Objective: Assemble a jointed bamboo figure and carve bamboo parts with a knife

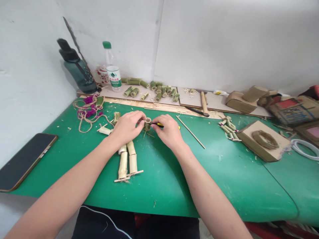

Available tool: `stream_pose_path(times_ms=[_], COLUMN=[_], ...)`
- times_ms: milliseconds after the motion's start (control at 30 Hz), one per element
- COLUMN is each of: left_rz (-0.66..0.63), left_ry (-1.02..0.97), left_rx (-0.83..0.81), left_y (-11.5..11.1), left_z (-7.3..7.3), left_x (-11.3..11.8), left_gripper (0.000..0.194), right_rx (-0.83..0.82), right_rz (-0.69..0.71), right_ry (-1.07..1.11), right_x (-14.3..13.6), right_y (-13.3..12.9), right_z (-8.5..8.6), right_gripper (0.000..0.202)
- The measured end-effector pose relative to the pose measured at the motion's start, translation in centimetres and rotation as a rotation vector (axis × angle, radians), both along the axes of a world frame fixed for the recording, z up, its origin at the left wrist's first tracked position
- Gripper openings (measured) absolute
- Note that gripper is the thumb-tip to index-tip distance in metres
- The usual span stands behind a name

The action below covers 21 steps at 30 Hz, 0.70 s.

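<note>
My left hand is closed, its thumb and fingertips gripping a short green bamboo ring from the left. In my right hand is a slim yellow-and-black utility knife, its dark end pointing left against the bamboo ring. Fine fibres hang under the ring. Partly hidden under my left hand and forearm lies a jointed bamboo figure. Its two pale legs reach toward the front edge, with thin sticks crossing their ends. A pale arm piece shows left of my hand.
Behind my hands are several cut bamboo pieces, thin sticks and a hammer. A loose stick lies right of my right hand. Twine, a phone and bottles are left; a cardboard block is right.
</note>
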<state>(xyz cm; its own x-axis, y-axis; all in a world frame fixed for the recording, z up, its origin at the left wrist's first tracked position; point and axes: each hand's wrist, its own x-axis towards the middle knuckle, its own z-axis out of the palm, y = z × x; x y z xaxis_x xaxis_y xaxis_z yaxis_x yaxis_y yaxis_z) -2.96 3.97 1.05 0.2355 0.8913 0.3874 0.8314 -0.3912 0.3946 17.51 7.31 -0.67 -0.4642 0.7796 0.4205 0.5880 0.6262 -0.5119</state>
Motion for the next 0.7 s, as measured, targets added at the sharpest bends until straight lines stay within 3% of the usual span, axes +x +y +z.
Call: stream_pose_path(times_ms=[700], left_rz=[-0.003], left_ry=[-0.008], left_rx=[-0.012], left_y=[-0.13], left_z=[0.03], left_x=[0.06], left_gripper=[0.013], right_rx=[-0.077], right_rz=[-0.102], right_ry=[-0.071], right_x=[-0.29], right_y=[-0.14], right_z=[0.46], right_gripper=[0.007])
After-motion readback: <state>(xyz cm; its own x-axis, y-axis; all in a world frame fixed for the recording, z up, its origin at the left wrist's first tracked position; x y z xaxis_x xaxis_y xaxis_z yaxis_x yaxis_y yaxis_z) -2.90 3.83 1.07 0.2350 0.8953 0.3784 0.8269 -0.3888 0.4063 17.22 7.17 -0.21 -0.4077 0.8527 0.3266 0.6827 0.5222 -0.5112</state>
